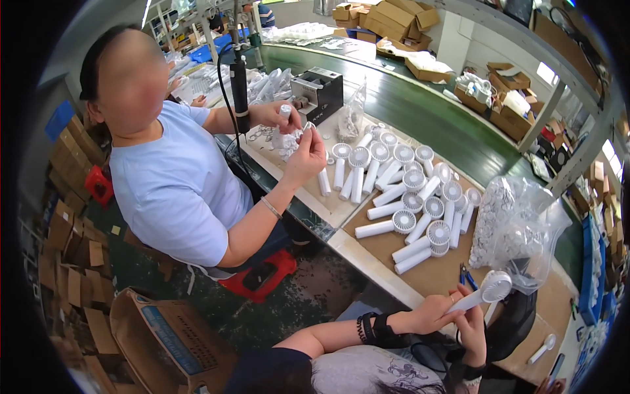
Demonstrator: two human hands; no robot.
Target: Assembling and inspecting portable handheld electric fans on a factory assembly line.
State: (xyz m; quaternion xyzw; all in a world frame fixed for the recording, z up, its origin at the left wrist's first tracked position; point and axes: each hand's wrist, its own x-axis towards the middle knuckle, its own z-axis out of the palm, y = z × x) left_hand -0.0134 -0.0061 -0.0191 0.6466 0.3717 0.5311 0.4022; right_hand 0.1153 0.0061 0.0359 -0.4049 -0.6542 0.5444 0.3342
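Observation:
At the lower right I hold a white handheld fan (497,287) with its round grille up and to the right. My left hand (430,314) has its fingers closed around the handle's lower end. My right hand (471,330) meets the same handle from below, fingers bent against it. Blue-handled pliers (467,277) lie on the table just beyond the fan. Farther off, a group of similar white fans (407,200) is spread over brown board. A clear plastic bag (508,230) full of small white parts stands at their right.
At the left, a seated co-worker (170,177) handles small white parts under a hanging electric screwdriver (240,95). A black box (317,94) stands by the green conveyor belt (420,108). Another fan (542,349) lies to my right. A large open carton (170,341) is at the lower left.

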